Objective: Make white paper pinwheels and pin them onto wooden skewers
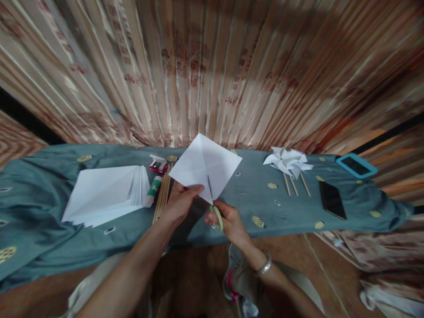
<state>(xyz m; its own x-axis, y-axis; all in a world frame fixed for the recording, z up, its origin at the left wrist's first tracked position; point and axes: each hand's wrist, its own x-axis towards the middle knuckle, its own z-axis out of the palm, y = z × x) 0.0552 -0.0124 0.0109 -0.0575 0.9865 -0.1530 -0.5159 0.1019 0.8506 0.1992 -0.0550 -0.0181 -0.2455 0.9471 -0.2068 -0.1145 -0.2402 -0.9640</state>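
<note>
Fingers of the left hand (180,201) pinch a creased white paper square (205,165); right hand (228,221) fingers clasp green-handled scissors (217,215).

white paper stack (106,192) left on teal cloth table (49,176) | thin wooden sticks (162,194) beside it | creased white sheet (205,168) right of sticks | white paper pinwheels (288,161) far right
</note>
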